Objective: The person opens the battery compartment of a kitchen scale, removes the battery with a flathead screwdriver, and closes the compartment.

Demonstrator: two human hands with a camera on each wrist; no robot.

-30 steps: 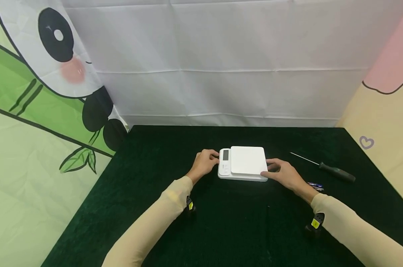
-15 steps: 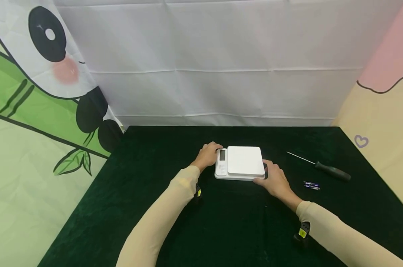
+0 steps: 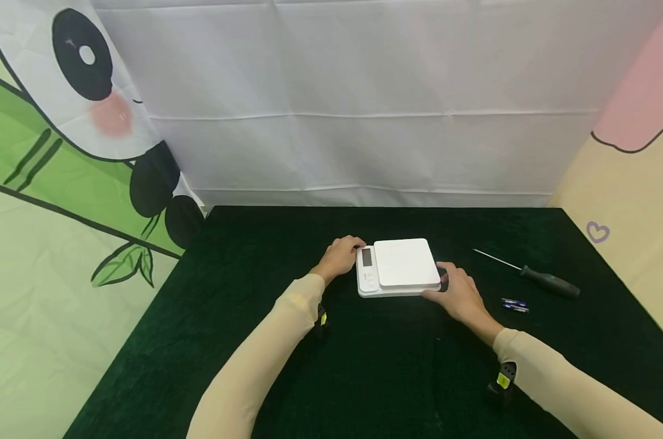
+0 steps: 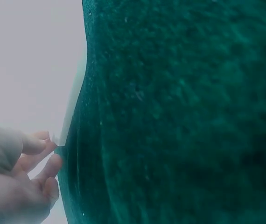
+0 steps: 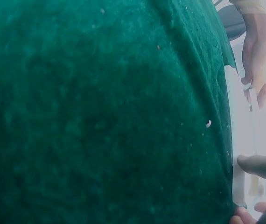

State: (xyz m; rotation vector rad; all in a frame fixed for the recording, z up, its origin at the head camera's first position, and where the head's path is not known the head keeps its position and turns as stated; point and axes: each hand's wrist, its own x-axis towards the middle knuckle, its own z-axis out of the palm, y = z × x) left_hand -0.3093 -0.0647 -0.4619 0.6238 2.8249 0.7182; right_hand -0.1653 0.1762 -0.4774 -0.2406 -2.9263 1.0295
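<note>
In the middle of the dark green velvet-covered table (image 3: 265, 256) lies a flat white plastic kitchen scale (image 3: 398, 267), its small grey display at its left end, with a hand at each short side. From the head view the left hand (image 3: 339, 256) curls its fingers against the scale's left edge, and the right hand (image 3: 458, 296) holds the near right corner, thumb on the front edge and fingers wrapped round the side; how far the fingertips go under the body is hidden by the scale itself. Only this view shows the whole scale and what lies to its right: a slim black-handled screwdriver with a thin metal shaft (image 3: 534, 275) and, nearer the right wrist, two small blue batteries (image 3: 514, 305), too small to read.

Both wrist views are filled by blurred green cloth. In the left wrist view the left hand (image 4: 16, 182) is cut off at the lower left corner, fingers (image 4: 39, 158) bent onto a pale edge that is washed out to near white. In the right wrist view only a thumb and fingertips (image 5: 259, 165) show at the lower right, and the other hand appears far off at the top right; the scale between them is a pale overexposed strip
</note>
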